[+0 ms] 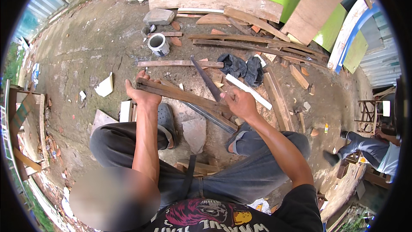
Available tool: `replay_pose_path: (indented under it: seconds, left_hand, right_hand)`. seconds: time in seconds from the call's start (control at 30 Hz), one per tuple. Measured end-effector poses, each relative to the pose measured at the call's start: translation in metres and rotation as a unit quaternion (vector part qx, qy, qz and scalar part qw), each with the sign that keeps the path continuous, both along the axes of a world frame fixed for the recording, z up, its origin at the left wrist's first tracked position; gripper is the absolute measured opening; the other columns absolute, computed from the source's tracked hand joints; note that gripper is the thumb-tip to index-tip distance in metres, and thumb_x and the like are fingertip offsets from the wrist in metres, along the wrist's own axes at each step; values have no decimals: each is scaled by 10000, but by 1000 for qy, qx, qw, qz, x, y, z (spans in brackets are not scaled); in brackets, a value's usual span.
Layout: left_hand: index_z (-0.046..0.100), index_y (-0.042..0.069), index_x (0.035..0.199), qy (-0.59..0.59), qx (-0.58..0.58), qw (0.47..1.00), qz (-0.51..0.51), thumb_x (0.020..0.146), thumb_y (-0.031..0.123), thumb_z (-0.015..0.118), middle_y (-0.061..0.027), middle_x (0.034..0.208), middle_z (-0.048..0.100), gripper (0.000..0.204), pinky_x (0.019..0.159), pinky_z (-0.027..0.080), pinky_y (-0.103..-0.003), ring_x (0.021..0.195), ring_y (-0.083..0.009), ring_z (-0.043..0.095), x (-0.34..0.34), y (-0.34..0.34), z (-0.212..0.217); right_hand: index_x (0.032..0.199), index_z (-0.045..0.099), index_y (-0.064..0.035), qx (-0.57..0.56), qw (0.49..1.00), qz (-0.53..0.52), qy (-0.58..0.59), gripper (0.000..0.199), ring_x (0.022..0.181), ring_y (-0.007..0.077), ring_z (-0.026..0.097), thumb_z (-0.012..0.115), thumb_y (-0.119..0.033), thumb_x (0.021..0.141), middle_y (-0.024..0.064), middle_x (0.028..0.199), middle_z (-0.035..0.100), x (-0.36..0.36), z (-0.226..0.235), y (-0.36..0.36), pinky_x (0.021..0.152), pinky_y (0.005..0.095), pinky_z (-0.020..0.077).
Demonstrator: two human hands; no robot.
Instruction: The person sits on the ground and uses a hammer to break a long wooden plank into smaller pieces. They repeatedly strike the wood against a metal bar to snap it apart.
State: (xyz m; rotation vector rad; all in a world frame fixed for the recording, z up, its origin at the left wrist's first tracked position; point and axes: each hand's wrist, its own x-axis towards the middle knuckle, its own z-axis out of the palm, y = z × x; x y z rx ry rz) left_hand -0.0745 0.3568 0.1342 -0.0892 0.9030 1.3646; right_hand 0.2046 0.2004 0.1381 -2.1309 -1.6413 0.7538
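My left hand (145,92) grips the left end of a brown wooden beam (182,94), with the thumb on the near side and the fingers curling behind it. The beam slants down to the right across my front, above my feet. My right hand (241,104) is closed round the handle end of a handsaw (205,77); the handle itself is hidden by the fingers. Its dark, tapering blade points away and to the left, past the beam's right part. Whether the blade touches the beam I cannot tell. A dark metal bar (210,117) lies below the beam.
A flat stone (194,134) lies between my feet. Ahead are a paint can (159,44), a wooden strip (180,63), a crumpled black cloth (242,68) and several long boards (257,43). A white strip (249,91) lies beyond my right hand. Another person (369,148) sits far right.
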Motion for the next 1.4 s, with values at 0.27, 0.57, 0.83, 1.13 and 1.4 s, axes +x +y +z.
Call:
replay_pose_path:
  seconds: [0.27, 0.57, 0.83, 1.13, 1.4]
  left_hand:
    - [500, 45, 890, -59, -14, 998, -4, 1002, 528, 127, -70, 761, 555, 620, 576, 437, -346, 631, -187, 468, 25, 5, -1]
    - [574, 87, 965, 140, -129, 963, -189, 994, 493, 364, -66, 883, 604, 458, 768, 519, -401, 763, -216, 575, 105, 49, -95]
    - [444, -78, 1340, 359, -149, 798, -461, 870, 364, 689, -210, 1271, 543, 690, 969, 452, -432, 1115, -293, 561, 170, -44, -284]
    - [547, 75, 1086, 286, -170, 835, -438, 946, 329, 629, 3, 716, 483, 302, 490, 373, -321, 540, -105, 415, 201, -78, -333]
    - [548, 75, 982, 315, -68, 870, -374, 971, 266, 609, -15, 813, 563, 201, 729, 518, -332, 754, -151, 555, 213, -100, -303]
  right_hand:
    - [1231, 489, 10, -67, 984, 147, -74, 604, 975, 407, 632, 698, -412, 853, 248, 1033, 633, 15, -37, -24, 841, 491, 511]
    - [991, 508, -12, 49, 983, -24, -174, 386, 873, 394, 635, 731, -275, 815, 199, 917, 630, 60, -5, -21, 738, 480, 506]
    - [1057, 524, 10, -19, 973, -113, -201, 408, 889, 403, 641, 711, -284, 844, 220, 928, 637, 92, 13, -35, 744, 491, 512]
    - [1070, 522, 13, -151, 964, -148, -161, 384, 897, 391, 650, 700, -246, 850, 210, 929, 636, 107, 9, -69, 766, 493, 525]
    - [1011, 574, -18, -125, 954, -99, -254, 322, 929, 321, 655, 726, -179, 777, 158, 925, 642, 123, -6, -96, 798, 440, 507]
